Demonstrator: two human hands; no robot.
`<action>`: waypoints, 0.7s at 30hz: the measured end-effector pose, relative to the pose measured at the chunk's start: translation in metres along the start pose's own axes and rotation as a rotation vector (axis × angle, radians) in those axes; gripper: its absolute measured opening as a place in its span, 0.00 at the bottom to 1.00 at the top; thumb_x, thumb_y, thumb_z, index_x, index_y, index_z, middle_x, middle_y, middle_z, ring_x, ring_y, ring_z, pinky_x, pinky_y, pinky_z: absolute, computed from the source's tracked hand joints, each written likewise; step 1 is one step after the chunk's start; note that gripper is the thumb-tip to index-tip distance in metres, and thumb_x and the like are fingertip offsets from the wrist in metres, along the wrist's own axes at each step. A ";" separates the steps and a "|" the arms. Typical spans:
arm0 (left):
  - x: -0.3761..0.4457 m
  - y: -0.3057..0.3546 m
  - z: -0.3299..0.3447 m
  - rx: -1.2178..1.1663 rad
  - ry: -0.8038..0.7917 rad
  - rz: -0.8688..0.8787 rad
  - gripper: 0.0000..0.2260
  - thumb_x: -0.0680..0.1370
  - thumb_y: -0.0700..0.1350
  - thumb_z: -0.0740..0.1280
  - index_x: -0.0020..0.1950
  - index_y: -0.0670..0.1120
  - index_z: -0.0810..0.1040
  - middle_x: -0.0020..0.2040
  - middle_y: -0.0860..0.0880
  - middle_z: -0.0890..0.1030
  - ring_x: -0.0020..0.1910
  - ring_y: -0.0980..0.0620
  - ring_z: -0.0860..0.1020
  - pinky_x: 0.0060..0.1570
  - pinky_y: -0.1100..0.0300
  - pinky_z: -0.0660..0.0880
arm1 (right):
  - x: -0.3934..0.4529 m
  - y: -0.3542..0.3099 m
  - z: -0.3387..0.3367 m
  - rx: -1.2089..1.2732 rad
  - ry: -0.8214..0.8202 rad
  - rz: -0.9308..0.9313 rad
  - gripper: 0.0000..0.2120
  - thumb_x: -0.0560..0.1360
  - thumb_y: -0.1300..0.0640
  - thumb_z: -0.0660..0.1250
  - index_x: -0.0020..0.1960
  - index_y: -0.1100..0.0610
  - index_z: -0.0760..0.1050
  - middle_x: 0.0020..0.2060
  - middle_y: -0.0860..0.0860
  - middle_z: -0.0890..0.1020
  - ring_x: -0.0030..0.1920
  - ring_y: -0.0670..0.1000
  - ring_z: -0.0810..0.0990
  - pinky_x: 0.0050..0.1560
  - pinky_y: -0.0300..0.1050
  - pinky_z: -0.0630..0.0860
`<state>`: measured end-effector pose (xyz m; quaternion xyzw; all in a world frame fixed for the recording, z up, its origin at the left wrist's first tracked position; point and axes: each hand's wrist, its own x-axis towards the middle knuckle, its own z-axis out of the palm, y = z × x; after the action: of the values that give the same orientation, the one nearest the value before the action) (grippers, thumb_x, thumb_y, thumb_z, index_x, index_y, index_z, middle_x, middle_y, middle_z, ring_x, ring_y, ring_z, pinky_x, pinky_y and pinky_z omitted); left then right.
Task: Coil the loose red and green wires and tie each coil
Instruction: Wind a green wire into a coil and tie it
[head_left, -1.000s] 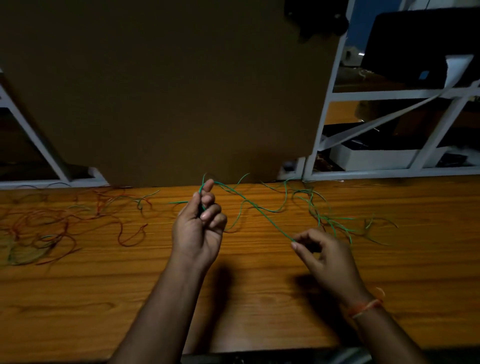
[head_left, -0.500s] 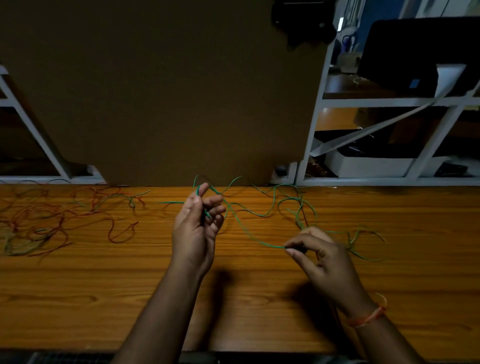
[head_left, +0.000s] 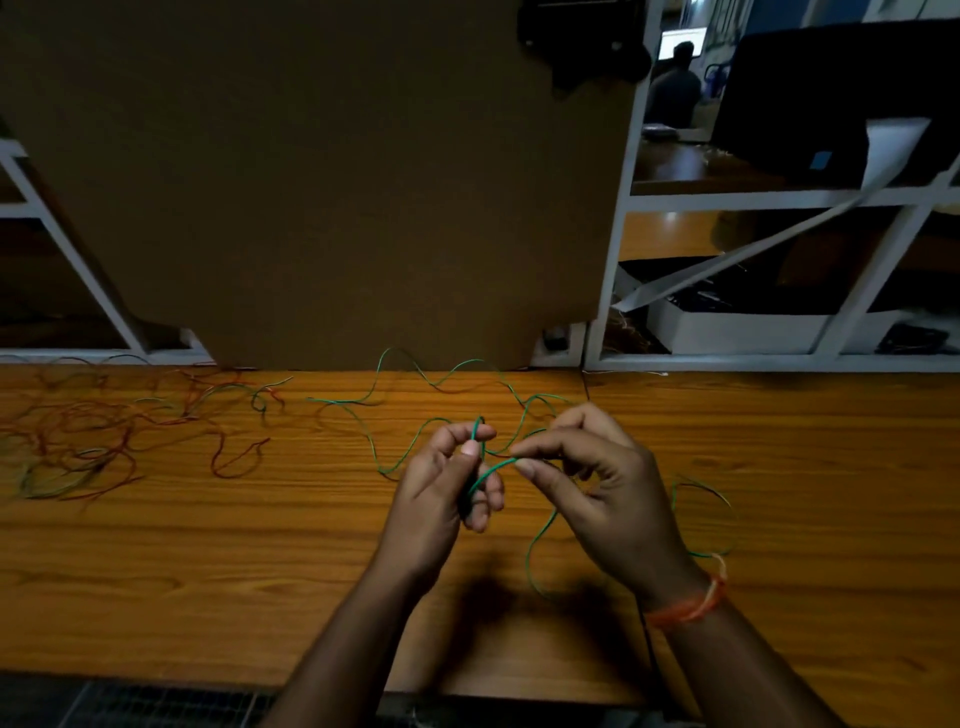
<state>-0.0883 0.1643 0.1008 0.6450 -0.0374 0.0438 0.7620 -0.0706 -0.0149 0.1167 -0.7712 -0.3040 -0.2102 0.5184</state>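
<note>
A thin green wire (head_left: 400, 457) snakes in loose loops over the middle of the wooden table (head_left: 208, 561). My left hand (head_left: 441, 493) pinches a small upright loop of it between thumb and forefinger. My right hand (head_left: 597, 483) is close beside it and pinches the same wire just right of the loop. A slack bend of the green wire hangs down between my wrists. A tangle of red and green wires (head_left: 88, 436) lies at the far left of the table.
A large brown board (head_left: 322, 182) stands upright behind the table. White metal shelving (head_left: 623, 218) with boxes rises at the back right. A person sits far behind, at the upper right. An orange thread band is on my right wrist.
My right hand has moved left along the green wire until it is next to my left hand. The slack wire now droops below my hands.
</note>
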 end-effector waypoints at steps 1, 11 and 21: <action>0.000 0.000 0.000 -0.006 -0.002 -0.005 0.13 0.84 0.46 0.61 0.63 0.39 0.73 0.30 0.48 0.73 0.25 0.55 0.66 0.26 0.64 0.63 | 0.001 0.001 -0.001 0.000 0.010 0.011 0.05 0.75 0.58 0.75 0.51 0.52 0.85 0.43 0.47 0.77 0.43 0.47 0.77 0.41 0.34 0.70; -0.016 0.003 -0.003 -0.378 -0.170 -0.224 0.10 0.79 0.47 0.64 0.44 0.41 0.76 0.25 0.53 0.58 0.23 0.58 0.54 0.26 0.65 0.51 | -0.002 0.017 0.009 0.190 0.048 0.158 0.07 0.76 0.63 0.73 0.51 0.53 0.85 0.47 0.48 0.81 0.50 0.52 0.82 0.48 0.49 0.80; -0.012 0.008 -0.025 -0.884 -0.125 -0.266 0.14 0.84 0.47 0.58 0.42 0.46 0.75 0.24 0.55 0.63 0.24 0.59 0.54 0.26 0.66 0.51 | -0.017 0.040 0.026 0.292 -0.303 0.389 0.13 0.81 0.49 0.63 0.42 0.55 0.77 0.34 0.49 0.79 0.37 0.47 0.77 0.42 0.45 0.73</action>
<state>-0.1009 0.1902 0.1029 0.2588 -0.0154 -0.1132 0.9592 -0.0548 -0.0058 0.0692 -0.7549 -0.2514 0.0569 0.6031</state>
